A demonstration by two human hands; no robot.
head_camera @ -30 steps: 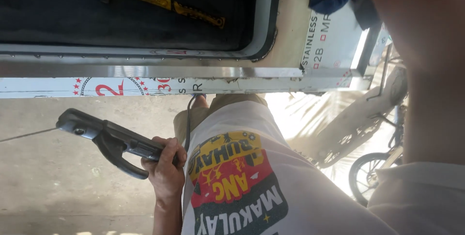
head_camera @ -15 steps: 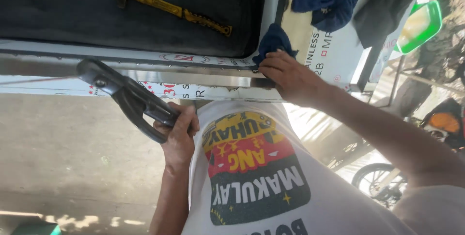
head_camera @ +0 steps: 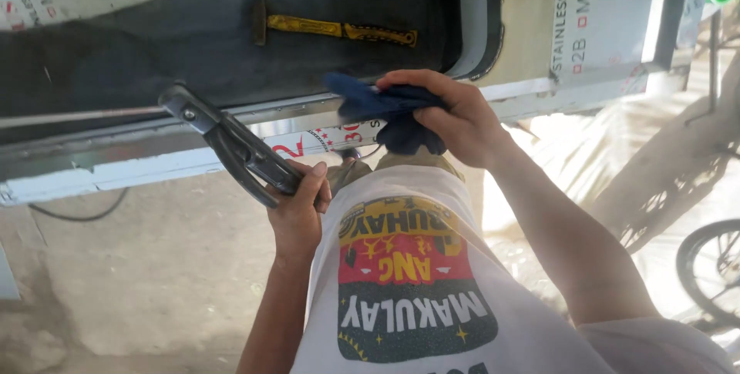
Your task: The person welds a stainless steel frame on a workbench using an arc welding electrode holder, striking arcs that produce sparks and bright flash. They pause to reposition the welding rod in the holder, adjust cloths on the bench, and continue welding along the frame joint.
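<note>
My left hand (head_camera: 297, 216) grips the handle of a dark metal clamp-type holder (head_camera: 231, 147). Its jaws point up and left, and a thin rod (head_camera: 77, 117) runs from them toward the left edge. My right hand (head_camera: 455, 116) is closed on a bunched dark blue cloth (head_camera: 378, 104) and presses it against the shiny metal rail (head_camera: 116, 154) of a frame in front of me. The two hands are about a forearm's width apart, with the cloth just right of the holder's jaws. My white printed shirt fills the lower middle.
A hammer with a yellow handle (head_camera: 339, 30) lies on the dark surface behind the rail. White protective film covers a steel panel (head_camera: 601, 27) at upper right. A bicycle wheel (head_camera: 713, 270) stands at the right. A cable (head_camera: 77, 212) lies on the concrete floor.
My right hand came into view holding the blue cloth and has slid left along the rail. My left hand has raised the holder toward the rail.
</note>
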